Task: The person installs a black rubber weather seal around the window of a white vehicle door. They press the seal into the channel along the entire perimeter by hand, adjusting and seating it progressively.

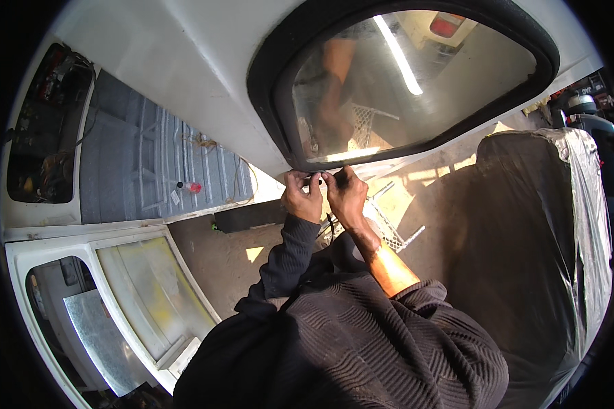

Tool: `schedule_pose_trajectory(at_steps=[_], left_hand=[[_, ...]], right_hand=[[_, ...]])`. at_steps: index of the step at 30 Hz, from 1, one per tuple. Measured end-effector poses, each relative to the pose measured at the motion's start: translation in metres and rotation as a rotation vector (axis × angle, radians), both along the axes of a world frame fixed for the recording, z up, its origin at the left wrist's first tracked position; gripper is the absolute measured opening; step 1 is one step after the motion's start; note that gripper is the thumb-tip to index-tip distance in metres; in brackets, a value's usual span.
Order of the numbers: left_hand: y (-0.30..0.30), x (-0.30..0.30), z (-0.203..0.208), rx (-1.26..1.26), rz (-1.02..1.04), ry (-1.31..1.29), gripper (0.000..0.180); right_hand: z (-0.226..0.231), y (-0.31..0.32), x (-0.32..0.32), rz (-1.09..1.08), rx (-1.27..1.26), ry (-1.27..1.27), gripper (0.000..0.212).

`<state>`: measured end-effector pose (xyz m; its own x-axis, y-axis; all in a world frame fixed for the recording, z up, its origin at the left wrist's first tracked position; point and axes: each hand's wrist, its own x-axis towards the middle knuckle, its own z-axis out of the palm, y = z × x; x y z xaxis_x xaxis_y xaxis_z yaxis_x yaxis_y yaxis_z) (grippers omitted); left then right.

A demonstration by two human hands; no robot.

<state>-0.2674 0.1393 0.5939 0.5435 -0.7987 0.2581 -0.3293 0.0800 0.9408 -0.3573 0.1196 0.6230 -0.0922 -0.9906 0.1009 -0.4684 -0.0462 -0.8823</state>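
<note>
A rounded window (pixel 423 88) with a thick black rubber seal (pixel 269 88) sits in a white vehicle panel (pixel 184 54) in front of me. At the seal's lower edge, towards its left corner, both my hands meet. My left hand (pixel 303 198) has its fingers curled and its thumb up against the rubber. Close beside it, my right hand (pixel 348 194) pinches at the same edge, its thumb almost touching the left one. A small dark bit shows between the thumbs; the fingertips partly hide it.
On the left lies a ribbed grey vehicle floor (pixel 201 163) with a clear bottle (pixel 189 187) on it. Below it stands an open white door (pixel 89 252). To the right is a seat under a dark cover (pixel 518 238). A white metal frame (pixel 396 232) stands beneath my hands.
</note>
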Motion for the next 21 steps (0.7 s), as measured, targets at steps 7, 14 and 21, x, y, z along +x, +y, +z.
schedule_pose_trajectory(at_steps=[7, 14, 21], left_hand=[[-0.002, 0.006, -0.013, -0.047, -0.011, -0.088, 0.025], [-0.009, 0.01, -0.018, -0.115, 0.067, -0.186, 0.028], [-0.013, 0.025, -0.028, -0.223, 0.03, -0.405, 0.033]], right_hand=[[-0.021, -0.006, 0.0, 0.027, -0.319, 0.124, 0.017], [-0.043, -0.019, -0.006, 0.06, -0.634, 0.326, 0.022], [-0.039, -0.028, -0.013, 0.122, -0.716, 0.406, 0.027]])
